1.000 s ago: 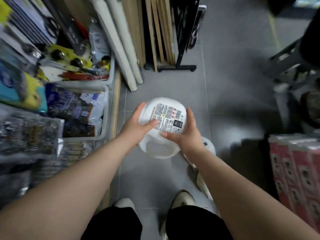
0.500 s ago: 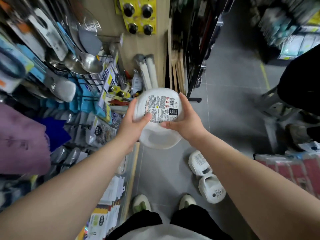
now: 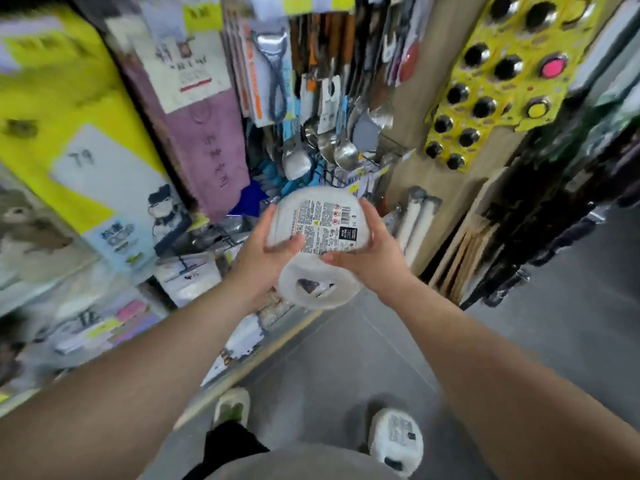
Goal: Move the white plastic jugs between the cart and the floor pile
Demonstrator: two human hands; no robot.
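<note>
Hands first: I see the left hand point(image 3: 260, 252) and right hand point(image 3: 369, 252) both curled around a white labelled container point(image 3: 320, 237), gripping it from either side at chest height before shelves of hanging utensils point(image 3: 329, 147). Another white container point(image 3: 396, 441) sits on the grey floor point(image 3: 346, 358) beside my shoe point(image 3: 231, 407).

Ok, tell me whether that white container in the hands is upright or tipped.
Tipped. The white container lies on its side between the left hand and right hand, printed label facing the camera and its opening pointing down toward the floor.
</note>
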